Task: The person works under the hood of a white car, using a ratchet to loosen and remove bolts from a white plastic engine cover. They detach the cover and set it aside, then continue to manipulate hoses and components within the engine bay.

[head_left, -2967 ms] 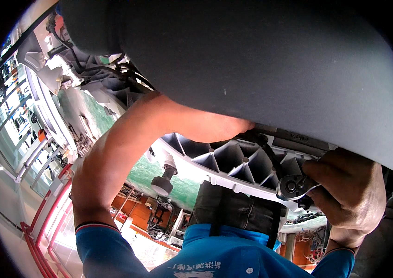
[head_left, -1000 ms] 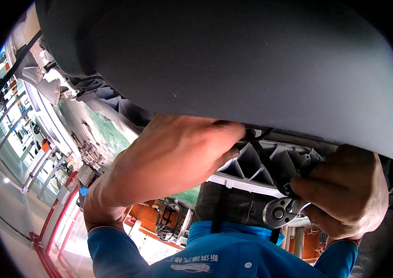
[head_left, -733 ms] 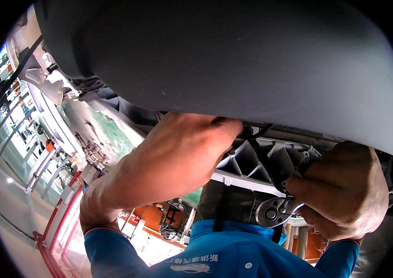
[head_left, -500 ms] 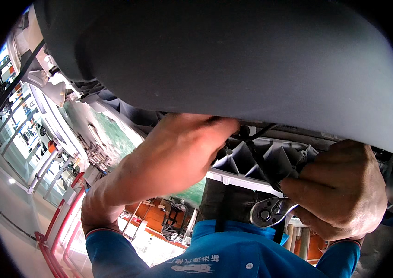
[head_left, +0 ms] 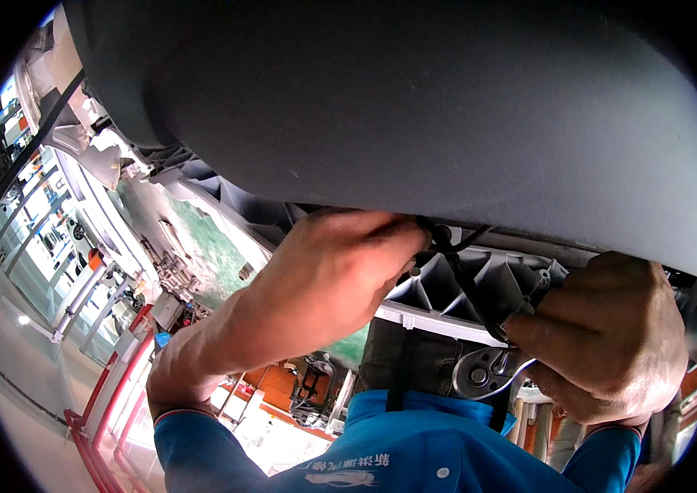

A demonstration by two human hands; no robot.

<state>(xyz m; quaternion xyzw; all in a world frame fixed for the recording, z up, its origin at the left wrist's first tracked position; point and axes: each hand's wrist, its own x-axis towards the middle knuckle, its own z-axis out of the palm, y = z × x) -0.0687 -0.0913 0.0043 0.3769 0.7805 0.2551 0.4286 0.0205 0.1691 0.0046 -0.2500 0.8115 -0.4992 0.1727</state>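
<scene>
My left hand (head_left: 340, 275) is closed, its fingertips tucked under the lower edge of a large dark grey panel (head_left: 418, 107) beside a black cable (head_left: 465, 283); what they grip is hidden. My right hand (head_left: 599, 333) is closed round a chrome ratchet wrench (head_left: 477, 374), whose round head hangs left of my fingers, below the cable. Between my hands shows a ribbed grey plastic frame (head_left: 418, 316) with a pale rim.
At the far left are a glass-walled bay (head_left: 36, 238) and red railings (head_left: 90, 403). A patchy green surface (head_left: 209, 246) lies beyond my left arm. An orange-brown surface (head_left: 274, 386) with cables shows below, around my blue shirt (head_left: 398, 452).
Since three seconds ago, my left hand has come lower, with more of its back showing. The wrench head has moved down and left with my right hand. In the last second both hands shifted only slightly.
</scene>
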